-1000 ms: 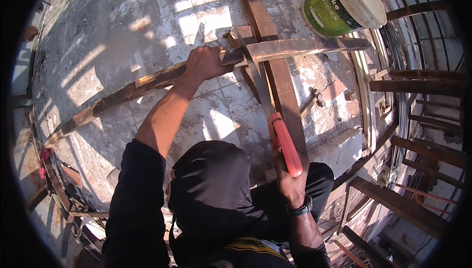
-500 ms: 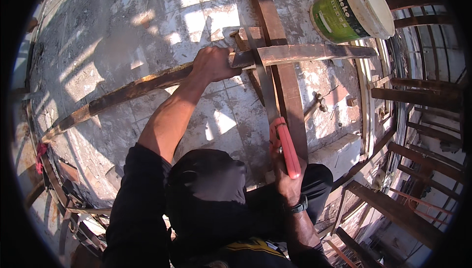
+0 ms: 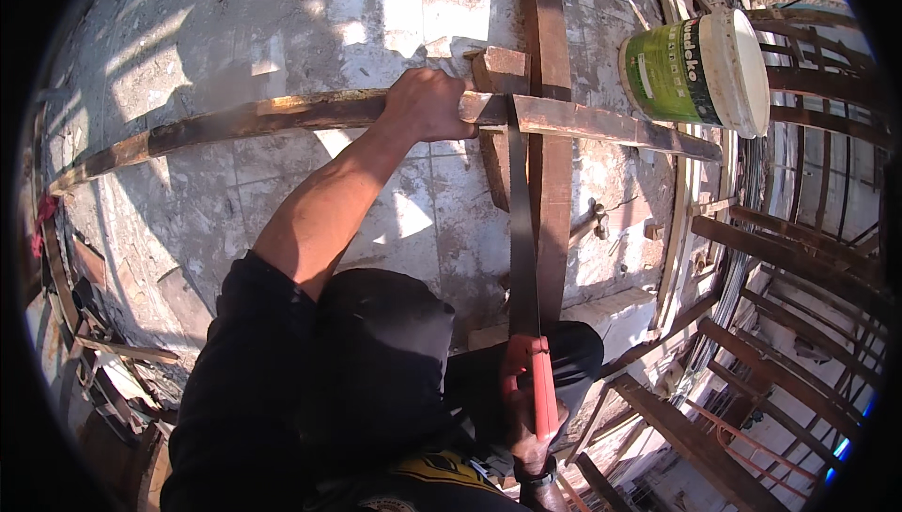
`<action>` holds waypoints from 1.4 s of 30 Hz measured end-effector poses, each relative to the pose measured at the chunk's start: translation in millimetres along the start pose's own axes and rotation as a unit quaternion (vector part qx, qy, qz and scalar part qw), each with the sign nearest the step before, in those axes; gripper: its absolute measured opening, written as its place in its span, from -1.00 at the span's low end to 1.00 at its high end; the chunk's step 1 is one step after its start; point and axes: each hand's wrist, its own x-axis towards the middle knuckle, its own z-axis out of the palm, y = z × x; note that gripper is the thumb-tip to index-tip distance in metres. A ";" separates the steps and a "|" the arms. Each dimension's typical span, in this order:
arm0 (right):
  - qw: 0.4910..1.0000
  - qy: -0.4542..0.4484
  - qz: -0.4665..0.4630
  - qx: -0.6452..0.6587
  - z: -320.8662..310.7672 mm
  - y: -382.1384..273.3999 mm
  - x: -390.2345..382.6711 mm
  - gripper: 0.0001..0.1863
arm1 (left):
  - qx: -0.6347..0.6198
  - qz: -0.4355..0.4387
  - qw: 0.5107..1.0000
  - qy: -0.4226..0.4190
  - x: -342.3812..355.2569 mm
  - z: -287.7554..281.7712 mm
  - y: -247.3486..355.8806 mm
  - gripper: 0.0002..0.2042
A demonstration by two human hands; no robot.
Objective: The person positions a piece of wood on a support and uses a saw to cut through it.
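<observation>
My left hand (image 3: 423, 103) is closed around a long, weathered timber strip (image 3: 225, 120), just left of where it crosses a brown beam (image 3: 550, 240). My right hand (image 3: 531, 432), low near my knee, grips the red handle of a handsaw (image 3: 537, 376). The saw's long dark blade (image 3: 521, 258) runs forward along the beam, its far end in the strip at the crossing, just right of my left hand. A short wood block (image 3: 500, 70) lies beside the beam under the strip.
A green-and-white plastic bucket (image 3: 681, 75) stands at the upper right on the dusty tiled floor (image 3: 235, 221). A hammer (image 3: 594, 221) lies right of the beam. Several timber members (image 3: 780, 254) line the right, and scrap wood (image 3: 127, 352) lies at the lower left.
The saw and my right hand have moved back toward my body and down in the view. My left hand stays on the strip. The whole view has shifted and turned slightly.
</observation>
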 end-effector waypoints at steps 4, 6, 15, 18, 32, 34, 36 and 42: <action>0.943 -0.039 0.072 0.322 61.1 -24.4 135.0 -0.87 | 0.008 0.010 1.000 0.018 2.8 1.8 5.5 -0.39; 0.940 -0.061 0.086 0.323 65.4 -8.1 141.4 -0.91 | 0.019 -0.002 1.000 0.009 1.9 -2.8 1.5 -0.38; 0.937 -0.052 0.126 0.323 49.1 10.4 91.4 -0.84 | 0.011 0.010 1.000 -0.002 -8.1 5.5 11.9 -0.40; 0.949 -0.021 0.042 0.310 63.1 -35.1 153.7 -0.79 | 0.017 0.011 1.000 -0.007 -2.4 -3.2 7.1 -0.43; 0.952 -0.074 0.056 0.292 55.1 -29.6 140.1 -0.79 | 0.010 0.002 1.000 -0.005 -13.0 -4.0 0.2 -0.45; 0.992 -0.038 0.018 0.120 31.3 0.0 52.6 -0.80 | -0.004 -0.035 0.999 -0.042 -13.2 -6.3 -1.0 -0.44; 0.984 0.000 0.002 -0.178 0.8 19.9 -5.8 -0.67 | -0.007 -0.025 0.999 -0.033 -3.1 -11.4 13.5 -0.41; 0.937 -0.030 0.081 0.338 61.4 -38.4 196.7 -0.70 | -0.002 0.018 1.000 0.008 2.8 -3.9 16.6 -0.41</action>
